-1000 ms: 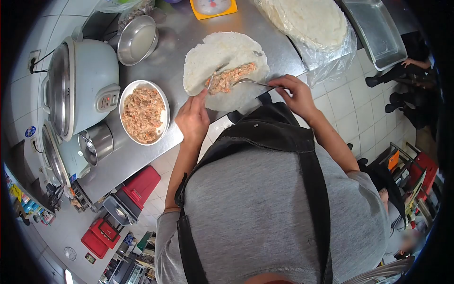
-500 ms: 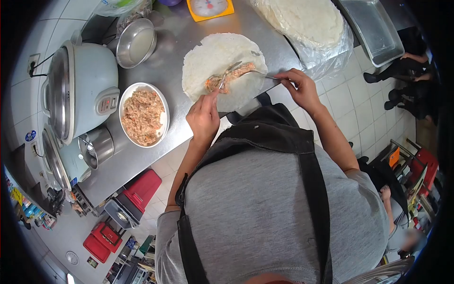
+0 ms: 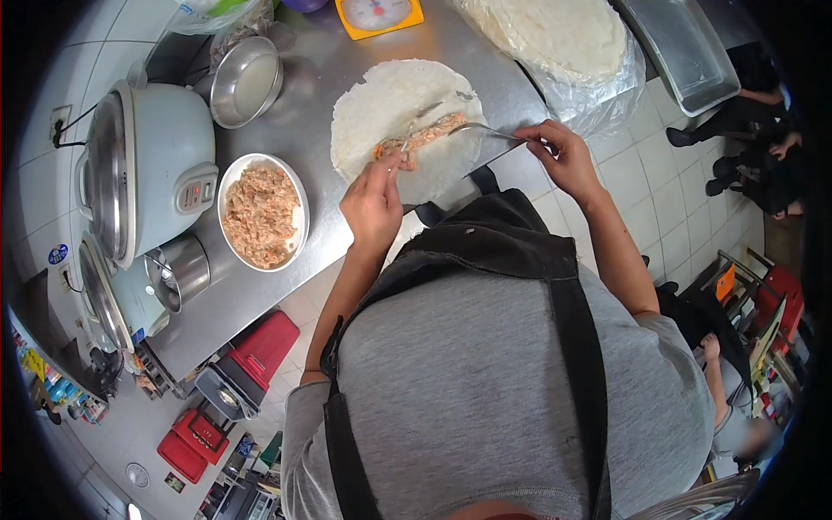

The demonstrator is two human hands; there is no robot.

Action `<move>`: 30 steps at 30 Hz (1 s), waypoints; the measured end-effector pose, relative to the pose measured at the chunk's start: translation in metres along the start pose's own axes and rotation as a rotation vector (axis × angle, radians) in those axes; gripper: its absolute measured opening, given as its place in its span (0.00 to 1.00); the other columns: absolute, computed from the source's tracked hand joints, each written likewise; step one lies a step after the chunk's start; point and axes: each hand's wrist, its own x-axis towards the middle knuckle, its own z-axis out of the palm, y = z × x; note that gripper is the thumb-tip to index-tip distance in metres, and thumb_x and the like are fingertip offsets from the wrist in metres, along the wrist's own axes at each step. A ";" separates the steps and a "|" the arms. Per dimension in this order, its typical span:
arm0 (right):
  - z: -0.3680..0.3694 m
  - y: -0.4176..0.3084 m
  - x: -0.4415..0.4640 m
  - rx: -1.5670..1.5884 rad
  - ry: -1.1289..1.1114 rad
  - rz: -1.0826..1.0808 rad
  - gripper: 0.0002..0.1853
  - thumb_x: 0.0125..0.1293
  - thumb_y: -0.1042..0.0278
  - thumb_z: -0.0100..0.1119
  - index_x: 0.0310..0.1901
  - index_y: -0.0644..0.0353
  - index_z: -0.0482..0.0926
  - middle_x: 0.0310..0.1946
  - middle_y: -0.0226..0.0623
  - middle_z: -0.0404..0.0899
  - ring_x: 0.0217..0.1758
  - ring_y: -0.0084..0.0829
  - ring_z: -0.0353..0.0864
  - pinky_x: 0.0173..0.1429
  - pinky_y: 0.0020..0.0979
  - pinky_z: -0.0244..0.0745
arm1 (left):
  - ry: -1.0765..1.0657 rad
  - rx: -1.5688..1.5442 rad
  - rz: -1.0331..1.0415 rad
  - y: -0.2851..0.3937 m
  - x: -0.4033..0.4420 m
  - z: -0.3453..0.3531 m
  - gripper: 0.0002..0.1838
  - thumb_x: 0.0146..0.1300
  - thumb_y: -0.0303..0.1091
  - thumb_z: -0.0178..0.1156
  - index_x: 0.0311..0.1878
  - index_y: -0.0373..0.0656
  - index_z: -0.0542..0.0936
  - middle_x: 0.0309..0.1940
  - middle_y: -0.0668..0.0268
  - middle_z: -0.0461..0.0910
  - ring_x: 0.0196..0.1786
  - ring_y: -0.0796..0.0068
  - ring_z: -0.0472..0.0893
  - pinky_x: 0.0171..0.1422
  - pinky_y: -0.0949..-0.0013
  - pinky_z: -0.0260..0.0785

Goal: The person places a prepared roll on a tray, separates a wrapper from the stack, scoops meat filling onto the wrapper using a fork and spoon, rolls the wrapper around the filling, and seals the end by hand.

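A round, thin white wrapper sheet (image 3: 373,100) lies flat on the steel table, with a strip of orange-brown minced filling (image 3: 433,132) across its near half. My left hand (image 3: 374,204) pinches a slim metal utensil over the strip's left end; its head is partly buried, so its kind is unclear. In my right hand (image 3: 562,159) is the handle of a metal spoon (image 3: 490,132), whose tip touches the strip's right end. To the left stands a white bowl (image 3: 301,227) holding more of the filling.
A steel bowl (image 3: 272,91) of whitish liquid, a rice cooker (image 3: 169,156) and a steel pot (image 3: 192,267) stand left. A yellow scale (image 3: 381,31) sits at the back. Stacked wrappers (image 3: 555,35) in plastic and a metal tray (image 3: 693,95) lie right. Other people are at the far right.
The spoon in my right hand has shifted slightly right along the filling. My left hand's utensil has moved a little and sits more upright at the strip's left end.
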 end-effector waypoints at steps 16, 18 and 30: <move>0.045 -0.019 -0.002 -0.038 -0.063 -0.162 0.11 0.68 0.73 0.64 0.50 0.50 0.88 0.39 0.35 0.84 0.43 0.41 0.85 0.47 0.38 0.80 | -0.031 0.102 -0.019 -0.033 -0.020 -0.032 0.16 0.64 0.22 0.64 0.53 0.50 0.86 0.40 0.60 0.87 0.38 0.55 0.86 0.41 0.60 0.77; 0.057 -0.023 -0.001 -0.102 -0.005 -0.154 0.11 0.67 0.73 0.64 0.49 0.49 0.88 0.39 0.35 0.83 0.44 0.42 0.84 0.47 0.39 0.79 | -0.063 0.075 0.059 -0.029 -0.025 -0.034 0.16 0.65 0.23 0.64 0.54 0.49 0.86 0.40 0.60 0.87 0.37 0.55 0.86 0.41 0.59 0.77; 0.086 -0.045 0.004 -0.104 0.052 -0.156 0.11 0.67 0.75 0.63 0.48 0.49 0.87 0.35 0.35 0.82 0.40 0.43 0.84 0.42 0.41 0.79 | 0.002 0.123 -0.047 -0.035 -0.049 -0.042 0.14 0.66 0.23 0.63 0.53 0.48 0.86 0.35 0.60 0.85 0.34 0.56 0.85 0.38 0.57 0.76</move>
